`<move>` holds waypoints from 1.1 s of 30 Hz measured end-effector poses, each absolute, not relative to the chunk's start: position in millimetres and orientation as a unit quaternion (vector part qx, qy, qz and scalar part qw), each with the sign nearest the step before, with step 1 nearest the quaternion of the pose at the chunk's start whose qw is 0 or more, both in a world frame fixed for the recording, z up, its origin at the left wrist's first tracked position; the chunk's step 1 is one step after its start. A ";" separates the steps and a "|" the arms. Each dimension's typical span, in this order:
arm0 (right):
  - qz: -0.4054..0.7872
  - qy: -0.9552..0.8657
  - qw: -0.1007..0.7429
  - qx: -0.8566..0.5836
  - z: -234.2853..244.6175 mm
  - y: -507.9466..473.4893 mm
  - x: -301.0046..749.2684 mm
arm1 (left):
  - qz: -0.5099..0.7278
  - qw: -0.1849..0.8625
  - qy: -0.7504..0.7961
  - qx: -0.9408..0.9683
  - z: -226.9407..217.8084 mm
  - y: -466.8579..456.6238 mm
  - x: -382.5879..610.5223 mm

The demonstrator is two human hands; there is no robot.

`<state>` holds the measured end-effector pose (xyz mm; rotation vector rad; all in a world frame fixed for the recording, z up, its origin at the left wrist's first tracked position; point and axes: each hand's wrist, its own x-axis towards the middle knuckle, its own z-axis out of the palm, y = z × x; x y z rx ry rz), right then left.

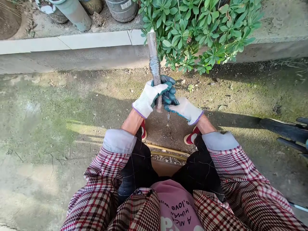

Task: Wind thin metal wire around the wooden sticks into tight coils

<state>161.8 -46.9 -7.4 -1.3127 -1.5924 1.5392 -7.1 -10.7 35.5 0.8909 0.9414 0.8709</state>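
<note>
Both my hands wear white gloves with blue-green fingers. My left hand (150,96) is wrapped round a grey metal rod (154,54) that has wire wound about its middle. My right hand (179,104) is closed too, its fingers curled against the rod just beside the left hand. The rod points up and away from me, its far end reaching the leaves of a green bush (199,32). Its lower end sticks out just below my left hand, above the bare soil. I am seated, with my knees and red shoes under my arms.
A low concrete kerb (72,40) runs across the back, with pots and a grey pipe (74,14) behind it. The ground is mossy concrete. Dark tool handles (286,130) lie at the right edge. Yellowish sticks (166,150) lie between my feet.
</note>
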 end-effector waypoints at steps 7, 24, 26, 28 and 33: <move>0.578 -0.482 0.336 -0.567 11.6 -39.8 210.2 | 0.565 0.637 0.469 0.235 42.8 20.8 -43.5; 0.530 -0.449 0.405 -0.594 39.7 -48.9 236.6 | 0.524 0.692 0.487 0.098 18.2 45.4 -77.5; 0.522 -0.441 0.397 -0.613 39.5 -49.0 236.6 | 0.515 0.690 0.499 0.099 14.3 46.5 -79.4; 0.536 -0.444 0.412 -0.588 41.8 -52.3 236.1 | 0.510 0.685 0.510 0.102 15.8 44.6 -77.3; 0.546 -0.483 0.458 -0.508 52.9 -66.5 239.0 | 0.514 0.710 0.470 0.106 32.8 31.1 -58.9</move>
